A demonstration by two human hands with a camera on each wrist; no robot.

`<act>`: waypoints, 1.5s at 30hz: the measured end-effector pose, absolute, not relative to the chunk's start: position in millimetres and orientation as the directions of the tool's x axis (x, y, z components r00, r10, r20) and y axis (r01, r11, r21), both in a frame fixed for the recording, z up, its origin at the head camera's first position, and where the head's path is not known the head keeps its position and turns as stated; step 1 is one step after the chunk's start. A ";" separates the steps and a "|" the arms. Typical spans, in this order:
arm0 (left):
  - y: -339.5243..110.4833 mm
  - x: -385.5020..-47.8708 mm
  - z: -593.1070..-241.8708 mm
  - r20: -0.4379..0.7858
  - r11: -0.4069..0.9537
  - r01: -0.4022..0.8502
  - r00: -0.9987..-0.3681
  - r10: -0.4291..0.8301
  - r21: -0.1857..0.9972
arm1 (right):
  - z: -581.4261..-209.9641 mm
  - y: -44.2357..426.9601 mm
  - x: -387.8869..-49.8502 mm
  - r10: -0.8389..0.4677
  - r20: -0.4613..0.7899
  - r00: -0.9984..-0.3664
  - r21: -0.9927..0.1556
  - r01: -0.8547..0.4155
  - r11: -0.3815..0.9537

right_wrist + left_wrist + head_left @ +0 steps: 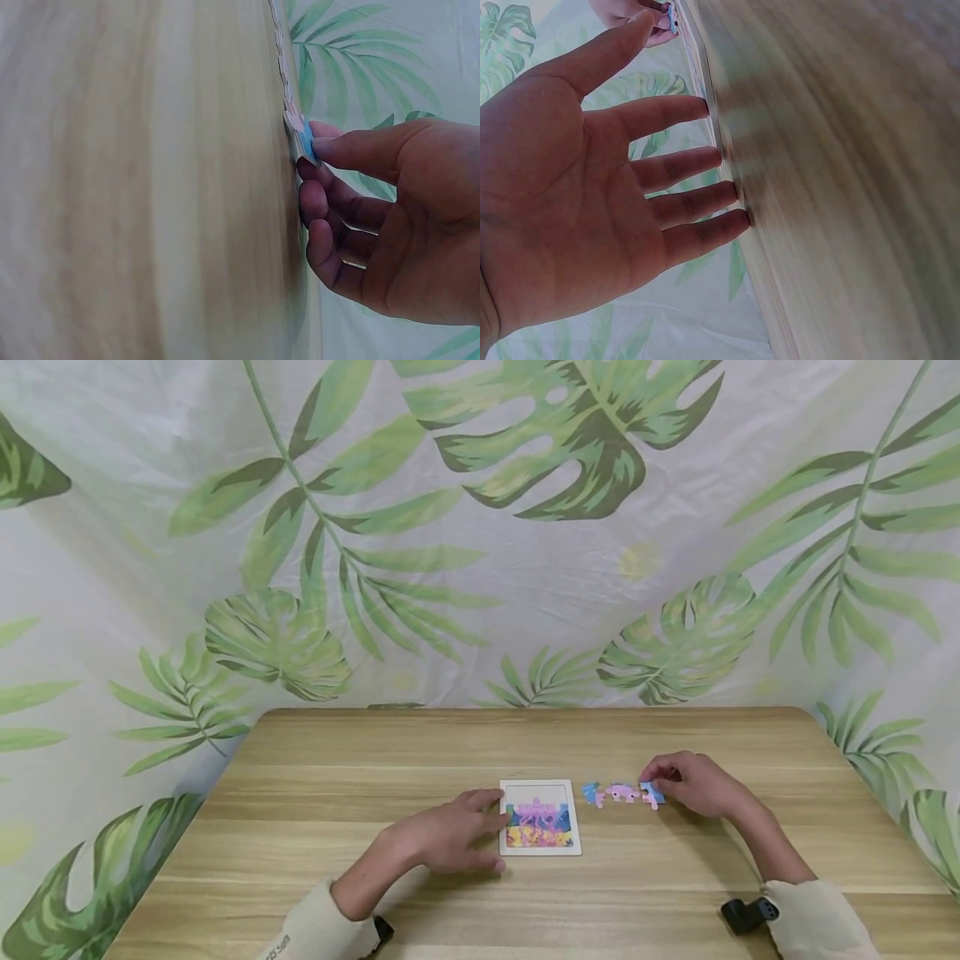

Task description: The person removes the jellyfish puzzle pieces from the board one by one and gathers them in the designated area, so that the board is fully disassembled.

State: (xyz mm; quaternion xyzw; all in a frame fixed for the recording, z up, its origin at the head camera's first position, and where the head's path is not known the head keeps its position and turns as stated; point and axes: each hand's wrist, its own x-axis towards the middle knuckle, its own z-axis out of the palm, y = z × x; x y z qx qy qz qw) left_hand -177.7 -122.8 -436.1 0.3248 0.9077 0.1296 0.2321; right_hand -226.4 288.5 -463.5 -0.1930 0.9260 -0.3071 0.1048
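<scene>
A square jigsaw puzzle (538, 827) in a white frame (577, 843) lies on the table, its lower part filled with a pink, blue and yellow picture and its upper strip pale. My left hand (461, 833) is spread at the frame's left side, fingers straight, fingertips at its edge. To the right of the frame several loose puzzle pieces (621, 792) lie in a row. At the row's right end my right hand (696, 783) pinches a blue and pink puzzle piece (306, 140) between thumb and fingers, its edge tilted up slightly from the tabletop.
The wooden table (360, 777) carries the frame and pieces near its middle. Behind it hangs a leaf-patterned cloth (420, 568). Black wrist devices (748, 915) sit at the cuffs of both sleeves.
</scene>
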 end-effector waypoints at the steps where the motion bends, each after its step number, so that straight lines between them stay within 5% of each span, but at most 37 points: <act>1: -122.7 -178.0 -436.1 -0.336 0.754 0.532 -0.680 0.651 0.384 | -463.3 288.5 -226.3 -0.421 -0.077 -0.904 -0.610 -0.292 0.737; 45: -126.3 -175.9 -430.0 -0.350 0.758 0.511 -0.679 0.645 0.405 | -447.5 263.6 -218.2 -0.427 -0.051 -0.903 -0.615 -0.309 0.726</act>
